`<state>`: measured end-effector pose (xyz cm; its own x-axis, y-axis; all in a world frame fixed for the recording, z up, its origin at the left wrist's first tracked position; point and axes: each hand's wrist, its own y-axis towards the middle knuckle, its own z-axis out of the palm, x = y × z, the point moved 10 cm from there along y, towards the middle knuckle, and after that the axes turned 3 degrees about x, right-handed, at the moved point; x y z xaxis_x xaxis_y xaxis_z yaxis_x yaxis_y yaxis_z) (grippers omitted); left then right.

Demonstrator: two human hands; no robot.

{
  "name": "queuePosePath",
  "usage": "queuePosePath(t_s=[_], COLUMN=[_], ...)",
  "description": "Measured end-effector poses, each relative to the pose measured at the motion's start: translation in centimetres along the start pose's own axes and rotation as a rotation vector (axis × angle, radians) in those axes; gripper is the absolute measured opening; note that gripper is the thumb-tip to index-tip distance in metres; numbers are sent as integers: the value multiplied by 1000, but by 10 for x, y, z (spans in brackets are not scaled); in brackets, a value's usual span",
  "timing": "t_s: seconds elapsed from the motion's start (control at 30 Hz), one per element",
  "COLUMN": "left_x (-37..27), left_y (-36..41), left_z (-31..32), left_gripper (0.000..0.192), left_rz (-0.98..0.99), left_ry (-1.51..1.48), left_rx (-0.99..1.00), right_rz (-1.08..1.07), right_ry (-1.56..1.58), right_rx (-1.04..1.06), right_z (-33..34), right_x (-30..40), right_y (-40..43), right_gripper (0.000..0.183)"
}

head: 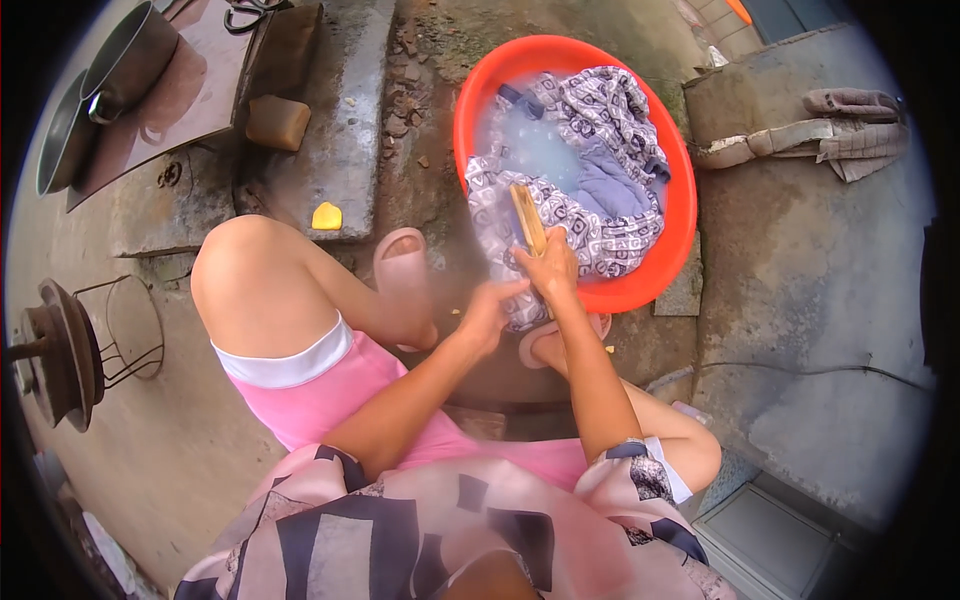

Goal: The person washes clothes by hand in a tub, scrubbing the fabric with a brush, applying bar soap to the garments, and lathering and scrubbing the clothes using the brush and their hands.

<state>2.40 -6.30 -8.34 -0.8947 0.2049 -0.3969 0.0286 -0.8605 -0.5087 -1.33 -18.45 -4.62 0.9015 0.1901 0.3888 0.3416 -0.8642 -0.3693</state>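
A round red plastic basin [679,247] holds cloudy, sudsy water and a soaked patterned cloth [611,97] with plain blue-grey parts. Part of the cloth hangs over the basin's near left rim. My right hand [553,266] grips a wooden brush [528,217], seen edge on and tilted, over the draped part. Its bristles are hidden. My left hand [487,311] is at the cloth's lower end, left of my right hand, with a finger stretched toward it; blur hides whether it pinches the fabric.
Metal pans [139,64] stand on a board at the upper left, near a brown soap-like block [278,122]. A yellow piece [327,217] lies on the concrete slab. Grey cloths [862,135] lie on the right ledge. A wire stand [135,330] is at the left.
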Motion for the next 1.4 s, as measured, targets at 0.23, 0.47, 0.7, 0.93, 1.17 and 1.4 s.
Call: queuePosePath(t_s=[0.23, 0.47, 0.7, 0.93, 1.17, 1.4], left_x=[-4, 24, 48, -9, -13, 5], left_y=[13, -7, -1, 5, 0, 13], left_z=[-14, -2, 11, 2, -54, -69], left_gripper=[35, 29, 52, 18, 39, 27], left_rz=[1, 64, -292, 246, 121, 154], left_ry=[-52, 40, 92, 293, 320, 76], left_rx=[-144, -184, -53, -206, -434, -425], right_rz=[87, 160, 35, -142, -57, -151], right_ry=[527, 300, 61, -306, 891, 893], right_rx=[-15, -251, -409, -61, 169, 48], right_z=[-27, -65, -100, -46, -73, -18], right_x=[-43, -124, -85, -68, 9, 55], right_y=[2, -80, -100, -52, -9, 40], right_gripper=[38, 34, 42, 40, 48, 52])
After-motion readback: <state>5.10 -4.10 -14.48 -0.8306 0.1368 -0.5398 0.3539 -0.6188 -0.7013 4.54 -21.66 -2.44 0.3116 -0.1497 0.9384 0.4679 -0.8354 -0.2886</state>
